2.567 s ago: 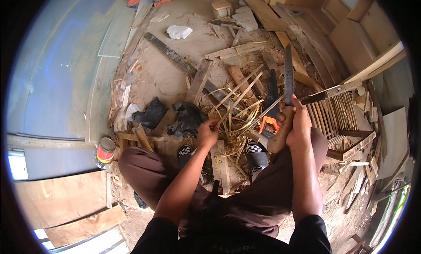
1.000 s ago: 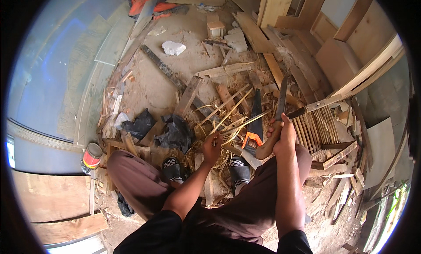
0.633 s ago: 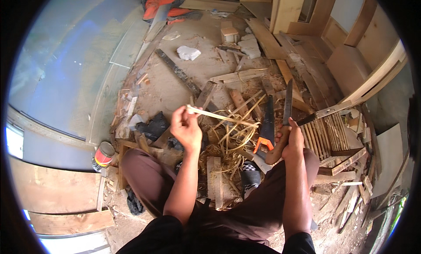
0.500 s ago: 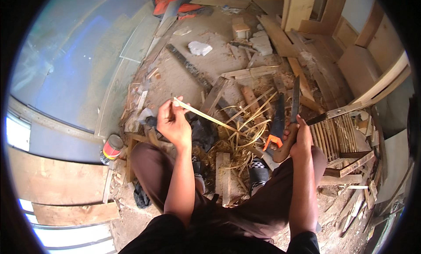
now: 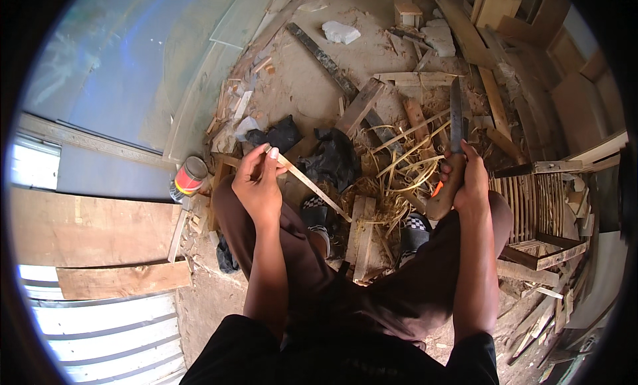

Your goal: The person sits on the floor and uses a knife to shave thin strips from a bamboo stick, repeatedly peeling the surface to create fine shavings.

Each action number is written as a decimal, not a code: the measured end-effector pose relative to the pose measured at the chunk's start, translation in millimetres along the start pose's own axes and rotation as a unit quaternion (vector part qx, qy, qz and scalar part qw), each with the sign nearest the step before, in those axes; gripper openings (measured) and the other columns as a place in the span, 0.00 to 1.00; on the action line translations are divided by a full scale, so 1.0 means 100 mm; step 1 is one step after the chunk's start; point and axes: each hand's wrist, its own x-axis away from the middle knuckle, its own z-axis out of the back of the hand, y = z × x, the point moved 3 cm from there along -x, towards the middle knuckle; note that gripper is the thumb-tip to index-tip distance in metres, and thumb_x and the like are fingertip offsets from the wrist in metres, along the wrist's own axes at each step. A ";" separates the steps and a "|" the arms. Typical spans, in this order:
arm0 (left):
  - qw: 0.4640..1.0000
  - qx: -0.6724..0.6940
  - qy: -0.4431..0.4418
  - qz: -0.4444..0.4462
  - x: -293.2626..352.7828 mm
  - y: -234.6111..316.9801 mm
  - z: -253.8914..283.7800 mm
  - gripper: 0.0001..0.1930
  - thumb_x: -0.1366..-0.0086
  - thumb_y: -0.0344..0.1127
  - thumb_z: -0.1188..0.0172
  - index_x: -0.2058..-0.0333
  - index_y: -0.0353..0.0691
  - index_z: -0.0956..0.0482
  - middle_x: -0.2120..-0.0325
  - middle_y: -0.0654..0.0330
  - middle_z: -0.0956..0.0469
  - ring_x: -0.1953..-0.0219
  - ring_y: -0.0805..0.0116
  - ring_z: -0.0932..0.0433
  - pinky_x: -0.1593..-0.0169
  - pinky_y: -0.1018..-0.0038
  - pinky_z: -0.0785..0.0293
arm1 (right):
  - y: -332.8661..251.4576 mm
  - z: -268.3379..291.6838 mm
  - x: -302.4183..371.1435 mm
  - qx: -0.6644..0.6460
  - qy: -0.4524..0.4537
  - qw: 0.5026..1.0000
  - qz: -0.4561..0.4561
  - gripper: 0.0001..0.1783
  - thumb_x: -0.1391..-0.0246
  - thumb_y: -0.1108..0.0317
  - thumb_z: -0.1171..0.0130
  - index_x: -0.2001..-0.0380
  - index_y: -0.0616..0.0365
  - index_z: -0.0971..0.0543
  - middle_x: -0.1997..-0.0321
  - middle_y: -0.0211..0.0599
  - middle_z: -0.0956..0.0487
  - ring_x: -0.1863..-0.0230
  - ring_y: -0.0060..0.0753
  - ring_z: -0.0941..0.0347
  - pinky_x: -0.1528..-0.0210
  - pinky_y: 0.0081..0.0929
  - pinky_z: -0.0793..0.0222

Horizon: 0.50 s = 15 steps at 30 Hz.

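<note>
Pinched between the thumb and fingers of my left hand (image 5: 258,186) is one end of a thin, pale wooden strip (image 5: 312,186), which slants down to the right over the space between my knees. My right hand (image 5: 468,176) grips the wooden handle of a large knife (image 5: 456,116), its dark blade pointing away from me. Behind that hand a bit of orange (image 5: 436,189) shows, part of the saw handle; most of the saw is hidden. Curly shavings and thin strips (image 5: 405,156) lie heaped between the two hands. A short wood block (image 5: 361,235) rests between my feet.
Black plastic bags (image 5: 329,156) lie beyond my left knee, and a paint can (image 5: 191,174) stands beside it. To the right sits a slatted wooden frame (image 5: 561,255) among scraps. Planks (image 5: 362,106) and a white lump (image 5: 341,32) are scattered on the floor ahead.
The view has tilted down and shifted left. The strip in my left hand has turned, showing its wider face. My right hand still holds the knife, now covering most of the saw.
</note>
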 end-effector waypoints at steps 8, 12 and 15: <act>1.000 0.018 0.003 0.020 0.11 -0.07 0.17 0.10 0.34 0.26 0.37 0.56 0.27 0.21 0.68 0.57 0.21 0.70 0.75 0.21 0.65 0.72 0.13 | 0.11 -0.31 0.07 0.011 0.013 0.999 -0.030 0.15 0.34 0.60 0.51 0.50 0.57 0.30 0.68 0.36 0.28 0.76 0.27 0.33 0.77 0.27 0.36; 0.999 0.028 0.000 0.028 0.10 -0.08 0.23 0.10 0.34 0.25 0.38 0.55 0.26 0.22 0.67 0.57 0.21 0.68 0.76 0.22 0.64 0.73 0.13 | 0.20 -0.35 0.01 0.007 -0.015 0.999 -0.027 0.12 0.34 0.59 0.48 0.58 0.55 0.32 0.69 0.35 0.26 0.77 0.26 0.32 0.78 0.26 0.35; 0.999 0.030 -0.012 0.000 0.13 -0.05 0.29 0.11 0.33 0.25 0.39 0.54 0.25 0.22 0.66 0.56 0.21 0.66 0.75 0.22 0.62 0.72 0.12 | 0.23 -0.44 0.00 0.027 0.001 0.999 -0.044 0.18 0.32 0.63 0.56 0.43 0.58 0.32 0.64 0.39 0.27 0.75 0.29 0.33 0.76 0.29 0.36</act>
